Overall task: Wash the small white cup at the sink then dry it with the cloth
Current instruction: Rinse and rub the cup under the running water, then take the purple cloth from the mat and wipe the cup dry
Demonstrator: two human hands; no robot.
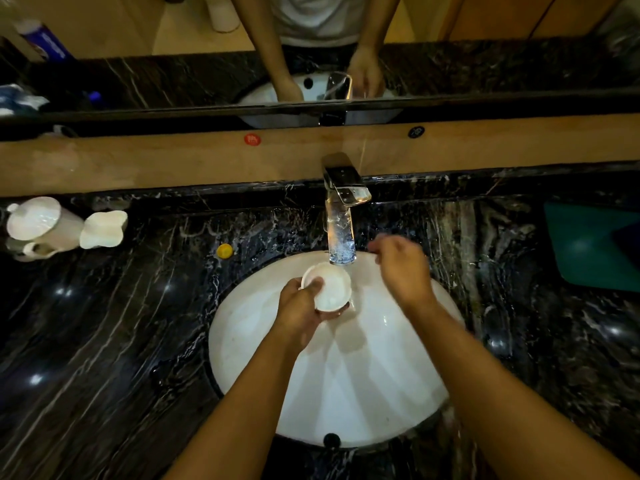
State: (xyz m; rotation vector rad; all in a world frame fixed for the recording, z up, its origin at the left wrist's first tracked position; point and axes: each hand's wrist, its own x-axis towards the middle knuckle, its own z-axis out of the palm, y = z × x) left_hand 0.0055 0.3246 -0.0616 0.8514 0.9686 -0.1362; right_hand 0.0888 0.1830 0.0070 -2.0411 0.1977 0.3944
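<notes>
The left hand [300, 308] gripped the small white cup [328, 287], mouth upward, beneath the faucet [341, 216]; the empty, loosely curled right hand [401, 268] hovered at its three o'clock.

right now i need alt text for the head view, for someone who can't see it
A person's left hand holds a small white ceramic cup under a chrome faucet over a white oval sink basin. The right hand hovers beside the spout, holding nothing. A teal cloth lies on the black marble counter.
</notes>
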